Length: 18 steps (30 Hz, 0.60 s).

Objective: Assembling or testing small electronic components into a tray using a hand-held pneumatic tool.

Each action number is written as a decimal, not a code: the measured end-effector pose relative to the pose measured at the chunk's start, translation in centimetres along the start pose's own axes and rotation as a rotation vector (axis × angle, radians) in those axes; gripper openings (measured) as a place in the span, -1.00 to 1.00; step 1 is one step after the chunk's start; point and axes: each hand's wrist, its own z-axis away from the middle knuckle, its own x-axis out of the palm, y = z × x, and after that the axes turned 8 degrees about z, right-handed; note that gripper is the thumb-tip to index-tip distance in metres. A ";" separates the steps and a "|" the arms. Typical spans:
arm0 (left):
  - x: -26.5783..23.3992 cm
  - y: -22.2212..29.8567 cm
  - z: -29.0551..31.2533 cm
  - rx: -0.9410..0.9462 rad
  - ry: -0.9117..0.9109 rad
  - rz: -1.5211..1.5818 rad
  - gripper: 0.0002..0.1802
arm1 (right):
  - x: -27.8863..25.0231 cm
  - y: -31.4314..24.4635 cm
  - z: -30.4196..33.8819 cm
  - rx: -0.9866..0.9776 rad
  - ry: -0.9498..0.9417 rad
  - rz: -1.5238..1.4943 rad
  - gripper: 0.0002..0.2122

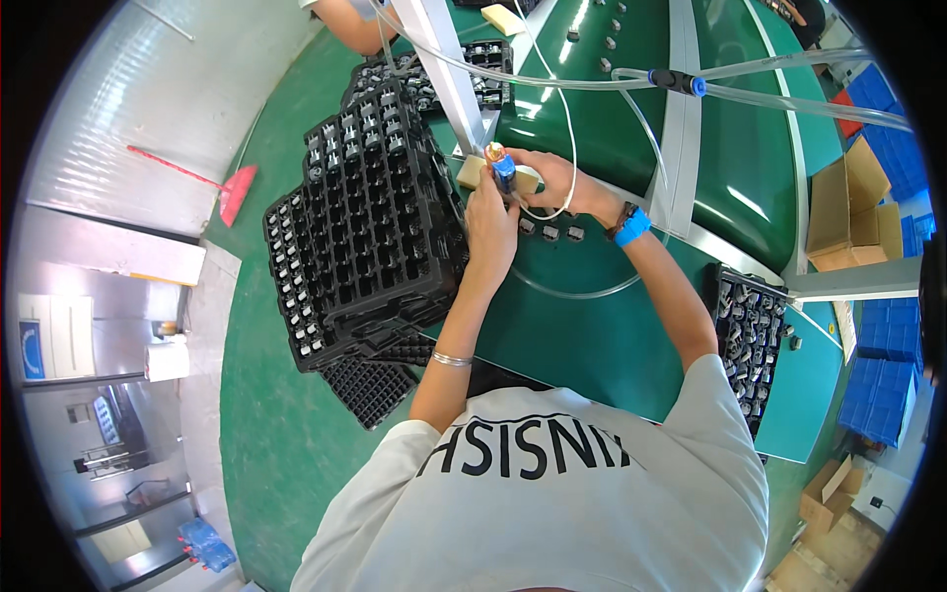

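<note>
A small blue cylindrical tool (pixel 504 174) with a brass-coloured end stands between my hands at the bench edge. My right hand (pixel 554 180) curls round it from the right, fingers closed on it. Against its left side is my left hand (pixel 490 222), fingers drawn together; whatever they pinch is hidden. A thin white tube (pixel 573 138) loops down to the tool. Yellowish sponge blocks (pixel 470 173) lie on the bench close to both hands. Just below my right hand, several small grey metal parts (pixel 549 234) sit in a row.
Stacked black compartment trays (pixel 365 217) with small parts rise at left. Another parts tray (pixel 747 345) lies at right. A white metal post (pixel 439 69) and clear air hoses (pixel 582 83) cross above the bench. Beyond is a green conveyor (pixel 592 128); another person's arm (pixel 350 25) shows at top.
</note>
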 end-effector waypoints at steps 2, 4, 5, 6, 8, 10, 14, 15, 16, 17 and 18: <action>0.0 0.3 -0.1 -0.011 -0.015 0.004 -0.35 | -0.1 0.0 0.0 -0.037 0.034 0.043 -0.32; -0.1 0.5 -0.2 -0.025 -0.026 0.007 -0.35 | -0.4 -0.7 -0.2 0.027 -0.007 0.129 -0.32; -0.2 0.7 -0.2 -0.024 -0.039 -0.001 -0.37 | -0.3 -0.4 -0.3 0.028 -0.009 0.127 -0.32; -0.2 0.7 -0.2 -0.022 -0.053 -0.008 -0.38 | -0.4 -0.1 -0.4 0.002 -0.008 0.129 -0.32; -0.1 0.6 -0.2 -0.026 -0.053 -0.023 -0.40 | -0.3 0.1 -0.4 -0.021 -0.009 0.130 -0.32; -0.2 0.7 -0.2 -0.034 -0.051 -0.038 -0.41 | -0.9 -0.8 -0.6 0.040 -0.091 0.065 -0.30; -0.2 0.7 -0.2 -0.002 -0.056 -0.083 -0.44 | -0.8 -0.8 -0.5 0.082 -0.117 0.069 -0.27; -0.2 0.8 -0.3 0.002 -0.063 -0.090 -0.44 | -0.6 -0.5 -0.5 0.058 -0.089 0.110 -0.28; -0.3 1.0 -0.3 0.003 -0.065 -0.089 -0.44 | -0.5 -0.2 -0.4 0.034 -0.060 0.150 -0.30; -0.4 1.2 -0.2 0.001 -0.071 -0.089 -0.44 | -0.4 -0.1 -0.3 0.036 -0.060 0.151 -0.30; -0.5 1.3 -0.2 0.000 -0.074 -0.090 -0.44 | -0.5 -0.1 -0.4 0.052 -0.071 0.165 -0.32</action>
